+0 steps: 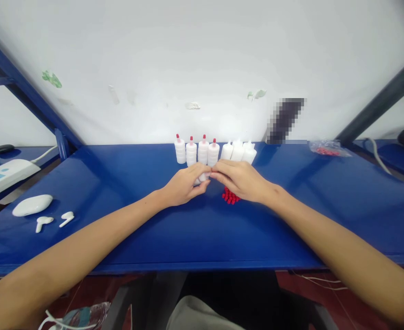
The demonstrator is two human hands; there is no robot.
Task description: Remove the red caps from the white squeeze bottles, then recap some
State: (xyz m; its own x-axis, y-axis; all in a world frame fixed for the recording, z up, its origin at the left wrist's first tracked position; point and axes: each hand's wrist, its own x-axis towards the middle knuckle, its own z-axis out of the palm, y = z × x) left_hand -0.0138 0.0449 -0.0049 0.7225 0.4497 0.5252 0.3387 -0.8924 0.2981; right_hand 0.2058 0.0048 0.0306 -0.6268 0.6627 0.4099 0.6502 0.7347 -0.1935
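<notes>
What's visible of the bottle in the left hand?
The bottle is white and looks like plastic. The left hand grips it, fingers over the top and thumb below, hiding most of the body. It appears tilted over, one end pointing toward the right hand, whose fingertips meet that end. Whether a cap is on it can't be made out. It's in front of the red-capped bottles.

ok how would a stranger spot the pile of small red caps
On the blue table, find the right hand near the middle. The pile of small red caps shows just beneath it, partly hidden. Unlike the red pieces in the clear bag, these lie loose.
</notes>
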